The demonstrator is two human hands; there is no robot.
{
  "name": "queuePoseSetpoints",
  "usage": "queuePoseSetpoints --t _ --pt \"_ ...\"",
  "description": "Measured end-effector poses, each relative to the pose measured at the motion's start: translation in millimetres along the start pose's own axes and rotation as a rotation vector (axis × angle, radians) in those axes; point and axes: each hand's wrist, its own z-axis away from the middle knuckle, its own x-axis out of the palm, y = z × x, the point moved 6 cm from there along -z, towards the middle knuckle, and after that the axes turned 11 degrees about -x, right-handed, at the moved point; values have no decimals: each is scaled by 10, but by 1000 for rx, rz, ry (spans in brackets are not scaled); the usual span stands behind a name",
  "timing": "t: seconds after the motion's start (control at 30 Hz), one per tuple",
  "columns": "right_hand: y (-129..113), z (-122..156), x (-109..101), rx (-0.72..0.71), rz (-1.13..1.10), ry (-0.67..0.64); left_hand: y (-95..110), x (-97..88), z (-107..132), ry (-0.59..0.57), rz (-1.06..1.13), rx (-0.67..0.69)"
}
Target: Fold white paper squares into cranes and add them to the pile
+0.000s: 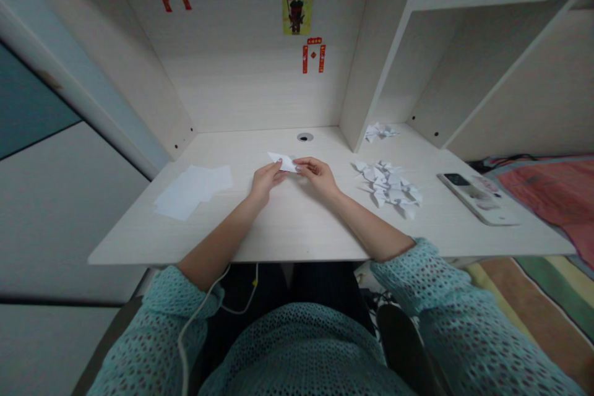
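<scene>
A small folded white paper (283, 161) lies at the middle of the pale wooden desk (297, 229). My left hand (265, 179) pinches its left end with closed fingers. From the other side my right hand (318, 174) grips the paper's right end, fingers curled. Both forearms reach out from teal knitted sleeves.
A stack of flat white sheets (192, 190) lies to the left. A heap of folded paper pieces (387, 184) sits to the right, with a smaller heap (379, 132) in the shelf nook behind. A white remote control (477, 198) lies at the far right. A cable hole (305, 137) is at the back.
</scene>
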Motion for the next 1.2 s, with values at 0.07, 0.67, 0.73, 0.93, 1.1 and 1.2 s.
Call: queuePoseSetpoints --t 0.07,0.67,0.73,0.93,1.1,1.2 --pt "5 3 -46 6 27 58 -14 32 6 -24 -29 -1" --pt "10 11 -37 -29 61 44 1 38 25 -4 -40 52" --pt "7 12 -48 -32 84 58 12 33 18 11 -54 89" --pt "38 15 -126 54 75 139 46 18 25 82 -121 134" --pt "125 14 -126 124 81 112 64 30 40 84 -145 160" --pt "132 16 -135 130 121 116 90 35 56 87 -171 185"
